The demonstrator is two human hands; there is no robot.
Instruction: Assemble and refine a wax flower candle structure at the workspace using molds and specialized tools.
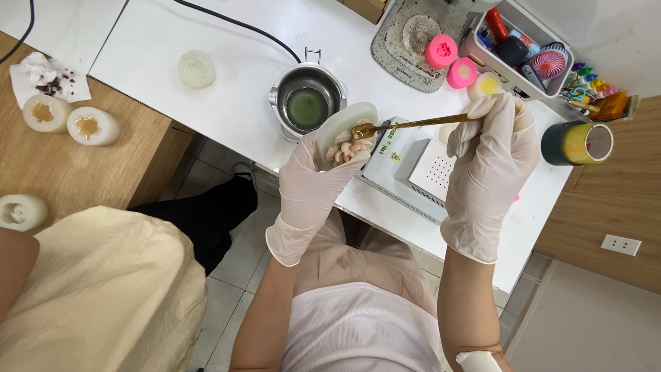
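A steel pot [306, 96] of green liquid, perhaps wax, stands on the white surface [227, 62]; tape roll [577, 142] lies right.

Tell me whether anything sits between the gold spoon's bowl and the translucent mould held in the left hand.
Nothing visible does. The right hand holds the gold spoon by its handle, and its bowl already reaches the open top of the translucent mould gripped in the left hand. The steel pot stands behind, clear of them.

spoon [413, 125]: glossy brass-like metal | pot [307, 93]: shiny steel | table [172, 41]: smooth white
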